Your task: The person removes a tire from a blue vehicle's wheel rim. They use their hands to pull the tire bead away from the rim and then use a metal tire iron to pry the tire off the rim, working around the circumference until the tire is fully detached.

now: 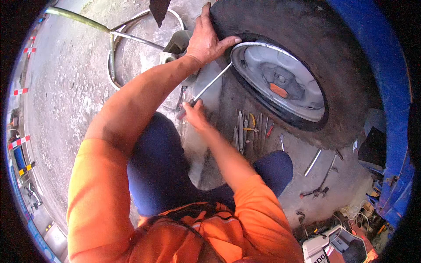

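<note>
Big wheel (280,81) being worked on here, seen at the upper right of the floor (83,87), near the edge bounded by a curved blue panel (397,87). The tyre (351,79) is chunky, black and coated in dull brownish dust. A silver-grey rim (258,57) is fitted inside it, scuffed round a pale lip, with the middle darker and grimy and marked by a reddish-orange patch (278,90). Whether the whole thing is propped or mounted can't be told.

The tyre's left side is braced by the left hand (205,44), fingers spread over the rubber and thumb stretched out toward the rim. A slim metal rod (213,81) is gripped by its dark handle in the right hand (196,116), tip brought right up to the rim's left lip; actual contact is hard to make out.

Below the wheel, a row of tools is laid out on the floor, yellow-handled pliers (251,122) and a red-handled tool (270,129) included, with a loose metal bar (312,162) left nearer the floor's right edge
</note>
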Available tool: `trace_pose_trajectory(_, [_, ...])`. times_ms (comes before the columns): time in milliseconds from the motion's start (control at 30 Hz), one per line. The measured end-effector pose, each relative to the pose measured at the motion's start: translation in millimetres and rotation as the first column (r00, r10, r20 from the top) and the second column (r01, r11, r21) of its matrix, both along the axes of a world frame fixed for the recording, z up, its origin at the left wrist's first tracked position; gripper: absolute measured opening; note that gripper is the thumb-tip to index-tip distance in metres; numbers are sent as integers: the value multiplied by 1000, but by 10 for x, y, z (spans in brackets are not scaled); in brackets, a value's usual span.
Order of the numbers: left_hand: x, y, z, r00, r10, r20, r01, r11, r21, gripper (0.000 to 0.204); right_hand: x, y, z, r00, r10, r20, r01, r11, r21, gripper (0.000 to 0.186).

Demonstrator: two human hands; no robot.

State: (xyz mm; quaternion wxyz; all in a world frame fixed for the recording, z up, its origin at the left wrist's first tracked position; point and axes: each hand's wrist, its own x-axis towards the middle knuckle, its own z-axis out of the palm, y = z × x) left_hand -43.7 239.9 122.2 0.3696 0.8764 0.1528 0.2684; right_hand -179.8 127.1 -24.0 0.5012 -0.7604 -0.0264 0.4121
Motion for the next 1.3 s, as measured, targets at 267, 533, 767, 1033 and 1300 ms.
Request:
trace_pose_trajectory(267, [-19,-89,242,995,-17,-100,7,995,-95,112,500,-1692,738,974,81,-210,-86,996,-13,21])
trace_pose_trajectory(533, [16,-92,87,1000,-8,5,8,1000,0,110,1513,-2144,2124,933,360,-13,-353,908,-227,33])
trace_pose_trajectory(767, [11,-57,107,1000,-1,9,1,1000,-15,110,1589,-2419,2297,938,326,-113,-339,809,-480,37])
trace_pose_trajectory(1033, [17,-46,140,1000,-22,14,22,999,-36,110,1514,-2349,2239,904,418,-87,-397,748,-532,41])
trace_pose_trajectory(1300, [-3,-30,173,1000,-11,2,11,998,-57,111,1150,-2106,1846,963,256,-89,-269,866,-422,44])
